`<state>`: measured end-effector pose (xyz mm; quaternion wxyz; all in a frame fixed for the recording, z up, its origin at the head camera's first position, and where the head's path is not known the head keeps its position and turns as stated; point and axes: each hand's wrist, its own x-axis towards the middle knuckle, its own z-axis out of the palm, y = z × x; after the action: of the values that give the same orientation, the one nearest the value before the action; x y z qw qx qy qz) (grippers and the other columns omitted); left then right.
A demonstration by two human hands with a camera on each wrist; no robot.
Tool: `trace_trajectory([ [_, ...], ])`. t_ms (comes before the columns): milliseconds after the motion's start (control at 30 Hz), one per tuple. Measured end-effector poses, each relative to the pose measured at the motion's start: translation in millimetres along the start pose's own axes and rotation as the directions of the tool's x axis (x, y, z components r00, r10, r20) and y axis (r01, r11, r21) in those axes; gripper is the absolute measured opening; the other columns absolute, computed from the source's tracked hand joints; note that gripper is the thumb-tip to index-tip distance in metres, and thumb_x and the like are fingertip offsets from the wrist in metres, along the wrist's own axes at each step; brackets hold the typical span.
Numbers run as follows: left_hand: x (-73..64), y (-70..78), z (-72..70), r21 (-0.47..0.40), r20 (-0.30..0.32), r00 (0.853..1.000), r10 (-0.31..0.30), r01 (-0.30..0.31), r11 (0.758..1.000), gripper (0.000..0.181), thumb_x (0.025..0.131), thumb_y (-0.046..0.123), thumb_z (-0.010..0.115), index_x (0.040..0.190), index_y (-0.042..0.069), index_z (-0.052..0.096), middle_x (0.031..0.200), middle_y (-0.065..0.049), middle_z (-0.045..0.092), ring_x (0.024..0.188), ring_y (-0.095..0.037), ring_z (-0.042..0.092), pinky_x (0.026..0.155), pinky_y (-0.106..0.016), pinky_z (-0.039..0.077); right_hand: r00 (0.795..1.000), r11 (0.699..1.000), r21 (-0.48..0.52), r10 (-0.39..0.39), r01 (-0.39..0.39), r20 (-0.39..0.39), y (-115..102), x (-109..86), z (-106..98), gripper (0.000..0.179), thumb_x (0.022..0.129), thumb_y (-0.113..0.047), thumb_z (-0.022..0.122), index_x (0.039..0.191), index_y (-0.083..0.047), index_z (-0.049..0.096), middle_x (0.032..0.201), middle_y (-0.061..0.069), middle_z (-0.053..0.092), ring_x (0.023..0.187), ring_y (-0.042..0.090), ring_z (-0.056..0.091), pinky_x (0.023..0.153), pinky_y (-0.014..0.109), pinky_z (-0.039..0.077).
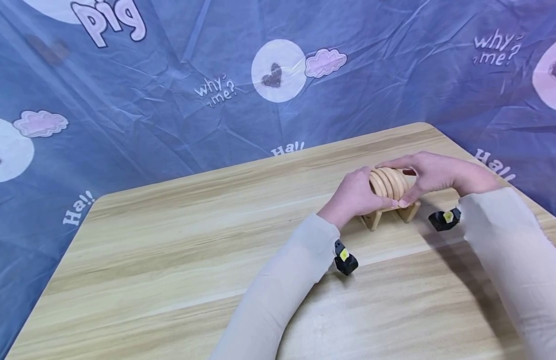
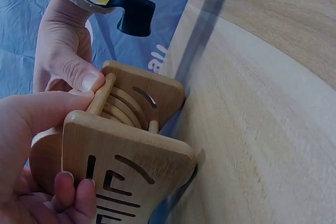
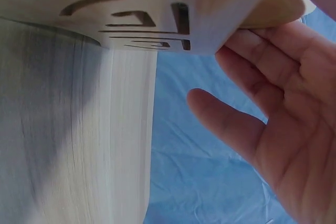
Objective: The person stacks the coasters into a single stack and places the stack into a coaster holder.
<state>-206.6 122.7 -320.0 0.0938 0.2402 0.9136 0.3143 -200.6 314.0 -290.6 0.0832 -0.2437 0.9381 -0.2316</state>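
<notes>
A light wooden coaster rack [image 1: 372, 220] stands on the table with its feet down. Its end panels [image 2: 157, 153] have cut-out slots, and crossbars join them. Several round wooden coasters [image 1: 388, 183] sit side by side between the panels. My left hand [image 1: 352, 194] grips the left end, its thumb along the near crossbar and fingertips on the slotted panel. At the other end my right hand [image 1: 437, 172] holds the rack, fingers over the far side and thumb on the near crossbar. Both thumb tips meet at this bar. In the right wrist view, the little finger [image 3: 223, 121] sticks out free.
The wood-grain table [image 1: 178, 260] extends to the left and toward me. A blue printed cloth [image 1: 169, 90] hangs behind the table and along its right side. Black wrist cameras [image 1: 345, 260] with yellow labels hang below both sleeves, near the tabletop.
</notes>
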Motion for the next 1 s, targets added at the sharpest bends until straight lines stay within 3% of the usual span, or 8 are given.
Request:
trace_trajectory([
  [200, 1.3, 1.1, -1.3, 0.022, 0.003, 1.000, 0.007, -0.007, 1.000, 0.069, 0.060, 0.047, 0.083, 0.115, 0.020, 0.053, 0.090, 0.008, 0.057, 0.079, -0.005, 0.055, 0.067, -0.016, 0.047, 1.000, 1.000, -0.010, -0.012, 0.011, -0.016, -2.5, 1.2, 0.0, 0.088, 0.052, -0.020, 0.087, 0.129, 0.003, 0.050, 0.122, 0.023, 0.057, 0.107, 0.040, 0.055, 0.089, 0.057, 0.044],
  [333, 3.8, 2.6, -3.5, 0.052, 0.017, 1.000, 0.002, -0.003, 0.999, 0.066, 0.059, 0.048, 0.083, 0.111, 0.018, 0.055, 0.083, 0.008, 0.057, 0.073, -0.006, 0.055, 0.060, -0.016, 0.046, 1.000, 0.999, -0.049, 0.014, -0.015, -0.019, -6.6, 6.6, -1.9, 0.086, 0.048, -0.021, 0.086, 0.126, -0.002, 0.056, 0.119, 0.020, 0.060, 0.106, 0.040, 0.056, 0.089, 0.055, 0.045],
  [467, 5.1, 2.9, -6.6, 0.054, 0.033, 0.999, 0.006, -0.008, 0.998, 0.059, 0.061, 0.044, 0.083, 0.106, 0.016, 0.057, 0.078, 0.008, 0.055, 0.069, -0.006, 0.054, 0.054, -0.017, 0.044, 0.999, 0.995, -0.083, 0.049, -0.049, 0.000, -10.5, 10.5, -5.9, 0.087, 0.046, -0.025, 0.088, 0.125, -0.004, 0.058, 0.117, 0.021, 0.061, 0.105, 0.043, 0.056, 0.089, 0.055, 0.044],
  [667, 6.4, -1.6, -11.1, 0.048, 0.051, 0.999, -0.011, 0.008, 0.999, 0.062, 0.060, 0.042, 0.083, 0.110, 0.016, 0.056, 0.082, 0.008, 0.057, 0.073, -0.006, 0.055, 0.059, -0.016, 0.045, 0.996, 0.991, -0.119, 0.073, -0.067, 0.044, -15.1, 16.7, -3.9, 0.090, 0.048, -0.028, 0.088, 0.129, -0.006, 0.054, 0.114, 0.022, 0.062, 0.104, 0.043, 0.056, 0.088, 0.055, 0.045],
  [767, 5.0, -7.2, -8.3, 0.019, 0.037, 0.999, -0.009, 0.009, 1.000, 0.072, 0.060, 0.044, 0.083, 0.120, 0.018, 0.053, 0.096, 0.008, 0.060, 0.085, -0.005, 0.057, 0.068, -0.016, 0.046, 0.997, 0.996, -0.076, 0.052, -0.047, 0.064, -12.7, 15.3, 0.1, 0.091, 0.052, -0.024, 0.087, 0.132, -0.005, 0.049, 0.119, 0.022, 0.059, 0.107, 0.040, 0.055, 0.090, 0.055, 0.044],
  [833, 2.1, -11.2, -2.9, -0.026, 0.006, 1.000, 0.002, -0.001, 1.000, 0.084, 0.061, 0.047, 0.082, 0.130, 0.020, 0.045, 0.114, 0.007, 0.058, 0.101, -0.005, 0.055, 0.080, -0.017, 0.047, 0.998, 1.000, -0.020, 0.024, -0.022, 0.060, -8.0, 9.7, 2.3, 0.091, 0.055, -0.019, 0.086, 0.135, -0.002, 0.045, 0.124, 0.024, 0.055, 0.111, 0.041, 0.052, 0.092, 0.058, 0.041],
  [933, -7.3, -19.5, 4.8, -0.130, -0.057, 0.998, 0.034, -0.041, 0.991, 0.103, 0.061, 0.051, 0.081, 0.145, 0.024, 0.027, 0.143, 0.007, 0.039, 0.126, -0.010, 0.042, 0.099, -0.025, 0.041, 0.999, 0.997, 0.073, -0.009, 0.007, 0.032, 0.5, -1.1, 6.6, 0.093, 0.060, -0.014, 0.084, 0.139, 0.000, 0.037, 0.136, 0.027, 0.042, 0.122, 0.047, 0.039, 0.097, 0.064, 0.032],
  [1000, -16.2, -27.7, 3.6, -0.177, -0.094, 0.994, 0.058, -0.074, 0.981, 0.107, 0.063, 0.053, 0.079, 0.148, 0.026, 0.019, 0.151, 0.006, 0.024, 0.134, -0.015, 0.032, 0.105, -0.033, 0.036, 1.000, 0.992, 0.125, -0.016, 0.015, 0.005, 4.2, -6.6, 9.8, 0.093, 0.064, -0.013, 0.081, 0.143, -0.004, 0.032, 0.145, 0.027, 0.028, 0.129, 0.050, 0.026, 0.098, 0.069, 0.022],
])
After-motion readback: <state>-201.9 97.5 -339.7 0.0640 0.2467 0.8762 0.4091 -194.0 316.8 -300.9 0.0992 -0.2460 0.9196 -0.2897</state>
